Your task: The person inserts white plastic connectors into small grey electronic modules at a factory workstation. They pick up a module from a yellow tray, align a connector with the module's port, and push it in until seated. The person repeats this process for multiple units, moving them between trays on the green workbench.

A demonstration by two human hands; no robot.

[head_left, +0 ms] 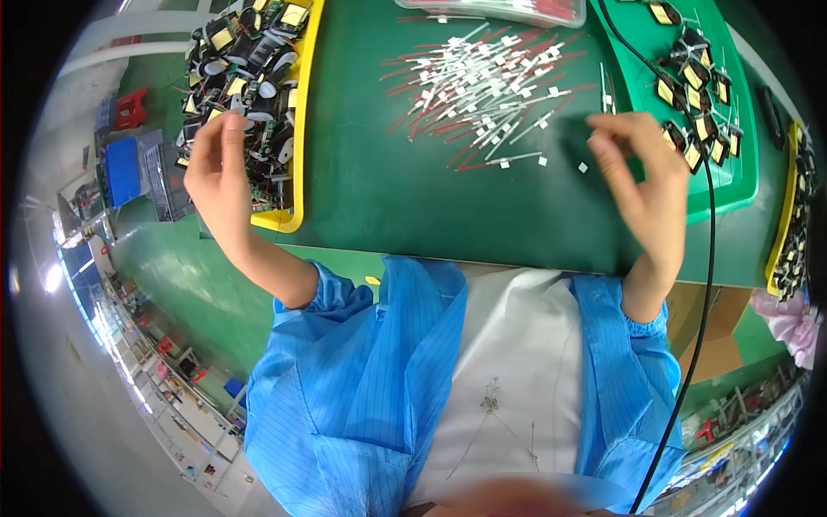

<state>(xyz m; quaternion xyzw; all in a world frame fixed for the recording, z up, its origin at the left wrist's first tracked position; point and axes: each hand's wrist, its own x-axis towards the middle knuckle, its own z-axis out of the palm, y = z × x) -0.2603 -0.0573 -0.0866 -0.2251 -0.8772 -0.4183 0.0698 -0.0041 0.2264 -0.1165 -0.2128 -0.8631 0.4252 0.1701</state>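
Observation:
My left hand is over the near left part of a yellow bin heaped with small black electronic assemblies that carry pale yellow pads. Its thumb and fingertips come together above the pile; whatever they hold, if anything, is hidden. On the right, my right hand hovers over the green table, thumb and forefinger apart, with nothing visible between them. Just beyond its fingertips lie a few thin leads. Between my hands spreads a loose pile of red and white wires with small white connectors.
A green tray at the right holds several black assemblies. A black cable runs down past my right hand. At the far edge stands a clear plastic box. Loose white connectors lie near my right hand. Another yellow bin is far right.

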